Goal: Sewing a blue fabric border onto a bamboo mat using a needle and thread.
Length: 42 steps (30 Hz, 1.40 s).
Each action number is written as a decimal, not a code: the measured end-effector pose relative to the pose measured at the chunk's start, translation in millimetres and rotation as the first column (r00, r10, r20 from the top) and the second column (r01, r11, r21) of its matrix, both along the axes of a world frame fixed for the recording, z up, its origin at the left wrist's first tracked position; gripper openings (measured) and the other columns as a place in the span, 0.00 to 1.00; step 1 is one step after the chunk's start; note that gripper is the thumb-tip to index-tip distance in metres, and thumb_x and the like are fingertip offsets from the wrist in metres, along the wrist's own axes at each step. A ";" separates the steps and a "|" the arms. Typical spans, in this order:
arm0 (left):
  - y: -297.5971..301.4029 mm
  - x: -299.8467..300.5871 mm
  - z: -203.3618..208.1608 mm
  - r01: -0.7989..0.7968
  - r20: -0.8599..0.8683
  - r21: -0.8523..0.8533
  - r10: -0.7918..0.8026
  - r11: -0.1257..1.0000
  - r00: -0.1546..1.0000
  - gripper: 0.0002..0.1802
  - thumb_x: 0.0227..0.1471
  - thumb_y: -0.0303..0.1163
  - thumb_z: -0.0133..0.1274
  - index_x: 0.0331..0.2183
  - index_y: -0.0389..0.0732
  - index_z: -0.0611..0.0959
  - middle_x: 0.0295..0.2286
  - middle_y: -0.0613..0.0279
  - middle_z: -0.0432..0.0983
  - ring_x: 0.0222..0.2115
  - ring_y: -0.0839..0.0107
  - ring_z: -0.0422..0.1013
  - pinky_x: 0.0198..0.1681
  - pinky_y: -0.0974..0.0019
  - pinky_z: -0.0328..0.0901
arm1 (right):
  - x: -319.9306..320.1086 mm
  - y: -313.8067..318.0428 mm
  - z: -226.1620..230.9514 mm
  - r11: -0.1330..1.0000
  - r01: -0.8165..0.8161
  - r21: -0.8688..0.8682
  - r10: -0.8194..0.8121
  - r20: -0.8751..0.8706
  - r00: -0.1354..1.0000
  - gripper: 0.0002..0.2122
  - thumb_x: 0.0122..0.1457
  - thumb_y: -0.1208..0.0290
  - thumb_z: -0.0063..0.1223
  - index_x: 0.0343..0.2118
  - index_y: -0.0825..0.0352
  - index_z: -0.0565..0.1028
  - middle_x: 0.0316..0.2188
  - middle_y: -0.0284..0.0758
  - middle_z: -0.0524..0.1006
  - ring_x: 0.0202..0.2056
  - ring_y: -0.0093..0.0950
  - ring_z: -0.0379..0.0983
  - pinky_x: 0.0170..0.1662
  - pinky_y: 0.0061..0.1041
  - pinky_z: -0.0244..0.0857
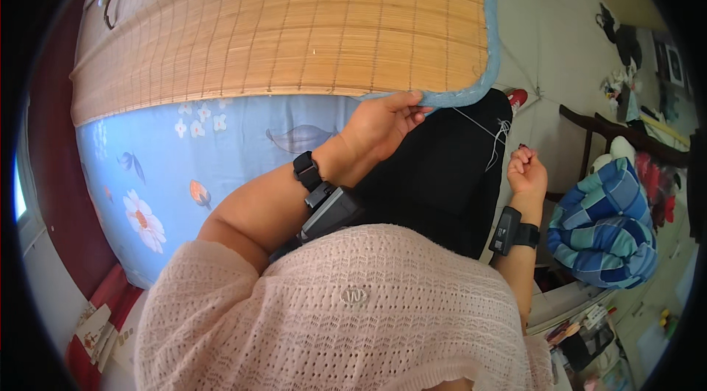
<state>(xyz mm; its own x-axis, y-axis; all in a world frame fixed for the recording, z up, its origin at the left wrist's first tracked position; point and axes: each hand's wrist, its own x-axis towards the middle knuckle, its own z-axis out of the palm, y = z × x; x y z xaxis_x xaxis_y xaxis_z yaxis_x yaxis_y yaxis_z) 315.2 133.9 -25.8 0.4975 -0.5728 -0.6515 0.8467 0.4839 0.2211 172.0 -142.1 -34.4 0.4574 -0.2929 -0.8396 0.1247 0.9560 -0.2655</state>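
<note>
Head view, looking down over the person's pink knitted top [346, 310], which is filling the lower middle of the frame. The left hand [379, 126], just above the centre of the frame, is reaching up to the bamboo mat [294, 23] and is pinching the mat's light blue fabric edging [471, 93] between thumb and curled fingers, at the point where the lower edge of the mat is meeting its rounded corner. The mat is occupying the upper middle and upper left of the frame and is lying on a blue floral sheet [169, 170], which is showing at the left and centre-left. The right hand [526, 170], at the right of centre, is closed into a loose fist with the fingertips pressed together; it appears to be gripping the end of a white thread [482, 126], though whether a needle is in the hand cannot be told. The thread is running taut from near the mat's blue corner, down and to the right across a black cloth [442, 177] that is lying under both hands at the centre. Each wrist is wearing a black strapped device. A blue and green checked bundle [607, 225] is resting at the right of the frame, well apart from the hands.
</note>
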 end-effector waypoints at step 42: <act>27.4 -0.3 -38.6 -0.030 0.068 -0.417 0.064 0.908 0.996 0.14 0.50 0.25 0.42 0.42 0.39 0.70 0.43 0.60 0.65 0.44 0.69 0.61 0.44 0.64 0.58 | 118.6 144.8 75.6 -0.771 -0.369 -0.518 0.398 -0.846 0.355 0.11 0.49 0.72 0.50 0.37 0.63 0.71 0.29 0.37 0.73 0.31 0.35 0.70 0.32 0.28 0.63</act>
<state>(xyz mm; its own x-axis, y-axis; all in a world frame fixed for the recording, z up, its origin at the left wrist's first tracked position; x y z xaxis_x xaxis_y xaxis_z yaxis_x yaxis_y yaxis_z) 314.9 161.3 -64.3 0.5697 -0.7578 -0.3180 0.8092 0.5849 0.0558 290.7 2.7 41.3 0.9917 -0.0089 -0.1286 -0.0809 -0.8197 -0.5671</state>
